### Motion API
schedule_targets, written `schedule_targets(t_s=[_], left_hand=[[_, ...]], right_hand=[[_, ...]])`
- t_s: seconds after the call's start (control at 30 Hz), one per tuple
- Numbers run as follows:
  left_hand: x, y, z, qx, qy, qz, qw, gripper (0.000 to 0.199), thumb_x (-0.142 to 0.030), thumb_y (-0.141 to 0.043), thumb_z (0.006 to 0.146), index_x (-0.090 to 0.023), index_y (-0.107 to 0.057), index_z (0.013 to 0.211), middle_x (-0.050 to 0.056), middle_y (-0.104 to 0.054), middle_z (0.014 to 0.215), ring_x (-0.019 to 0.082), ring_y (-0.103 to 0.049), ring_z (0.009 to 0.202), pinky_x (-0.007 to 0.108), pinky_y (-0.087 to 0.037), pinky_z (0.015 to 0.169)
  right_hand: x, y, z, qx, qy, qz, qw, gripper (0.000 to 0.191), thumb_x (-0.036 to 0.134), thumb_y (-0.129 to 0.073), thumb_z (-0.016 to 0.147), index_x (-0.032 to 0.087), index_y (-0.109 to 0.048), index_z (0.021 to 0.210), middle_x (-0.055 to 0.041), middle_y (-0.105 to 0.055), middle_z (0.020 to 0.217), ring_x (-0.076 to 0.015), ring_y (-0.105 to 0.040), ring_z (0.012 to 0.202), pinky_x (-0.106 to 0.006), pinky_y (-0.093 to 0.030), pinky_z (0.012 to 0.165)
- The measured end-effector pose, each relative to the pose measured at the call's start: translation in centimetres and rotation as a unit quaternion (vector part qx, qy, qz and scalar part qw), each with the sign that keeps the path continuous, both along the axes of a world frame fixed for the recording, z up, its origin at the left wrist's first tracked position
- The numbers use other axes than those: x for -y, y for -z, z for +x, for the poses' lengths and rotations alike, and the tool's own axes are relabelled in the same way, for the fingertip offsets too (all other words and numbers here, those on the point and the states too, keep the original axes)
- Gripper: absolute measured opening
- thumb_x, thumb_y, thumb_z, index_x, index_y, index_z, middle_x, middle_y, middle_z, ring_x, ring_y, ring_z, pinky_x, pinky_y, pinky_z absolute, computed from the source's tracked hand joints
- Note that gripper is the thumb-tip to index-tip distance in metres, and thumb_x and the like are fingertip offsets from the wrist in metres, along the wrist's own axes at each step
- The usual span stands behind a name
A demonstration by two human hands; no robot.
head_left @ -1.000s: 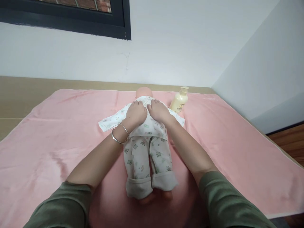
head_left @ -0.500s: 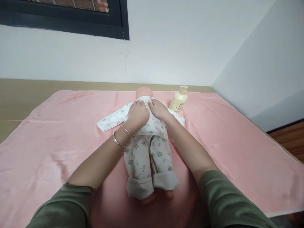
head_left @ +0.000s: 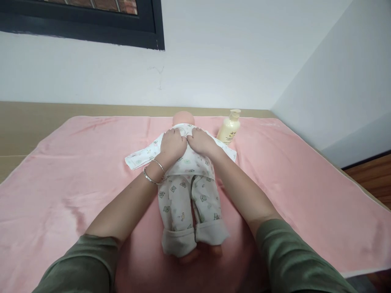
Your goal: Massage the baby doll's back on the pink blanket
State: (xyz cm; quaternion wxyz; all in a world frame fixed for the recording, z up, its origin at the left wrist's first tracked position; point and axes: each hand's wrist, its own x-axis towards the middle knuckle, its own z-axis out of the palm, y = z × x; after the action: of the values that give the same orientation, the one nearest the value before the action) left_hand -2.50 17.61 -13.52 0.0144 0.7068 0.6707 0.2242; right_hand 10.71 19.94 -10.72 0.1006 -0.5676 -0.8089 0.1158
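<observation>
A baby doll (head_left: 195, 165) lies stretched out on a pink cloth, dressed in a white printed top and matching trousers (head_left: 179, 203) with turned-up cuffs. Its bald head (head_left: 183, 118) points away from me, and no face shows. My left hand (head_left: 172, 143), with a silver bangle at the wrist, rests palm down on the upper left of the doll's torso. My right hand (head_left: 201, 141) lies beside it on the upper right. Both thumbs point inward, close to the torso's midline. The fingers appear laid over the top, though their tips are partly hidden.
A pale yellow pump bottle (head_left: 228, 129) stands just right of the doll's shoulder. The pink cloth (head_left: 290, 175) covers most of the wooden surface (head_left: 33, 122). White walls rise behind and at the right, with a dark window frame (head_left: 122, 32) at upper left.
My left hand has slid a little left, away from the torso's middle. My right hand has turned slightly, its thumb now pointing inward. The doll and bottle stay in place.
</observation>
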Motion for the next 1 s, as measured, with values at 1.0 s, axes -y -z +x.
schedule_targets(t_s=[1.0], left_hand=[[0.1, -1.8, -0.2, 0.018, 0.013, -0.081, 0.996, 0.043, -0.021, -0.031, 0.096, -0.005, -0.064, 0.118, 0.026, -0.068, 0.126, 0.035, -0.062, 0.121, 0.046, -0.049, 0.105]], right_hand=[[1.0, 1.1, -0.8, 0.044, 0.003, 0.08, 0.996, 0.047, 0.03, -0.03, 0.106, 0.004, -0.063, 0.127, -0.0263, -0.066, 0.133, -0.0351, -0.061, 0.124, -0.046, -0.044, 0.108]])
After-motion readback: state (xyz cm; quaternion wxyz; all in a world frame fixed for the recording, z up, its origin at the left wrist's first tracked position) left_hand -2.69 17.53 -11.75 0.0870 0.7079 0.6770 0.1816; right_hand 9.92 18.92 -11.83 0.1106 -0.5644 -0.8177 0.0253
